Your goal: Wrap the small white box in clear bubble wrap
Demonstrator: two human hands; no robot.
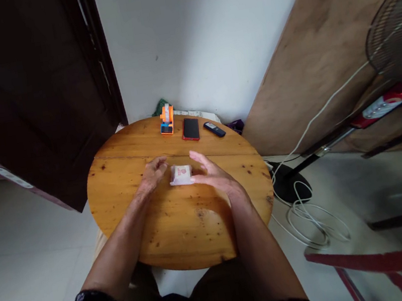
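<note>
A small white packet (181,175) in a clear wrapper, with a red print on top, lies flat on the round wooden table (184,234). On its left, a short gap away, is my left hand (154,173), its fingers loosely bent with nothing in them. My right hand (214,173) is at the packet's other side, thumb and fingers spread wide. The right thumb tip is at the packet's right edge; whether it touches I cannot tell.
Along the table's far side are an orange tape dispenser (167,119), a dark phone with a red edge (190,129) and a small black handset (214,129). A white wall stands behind. A fan (399,27) and coiled white cable (314,224) are on the right.
</note>
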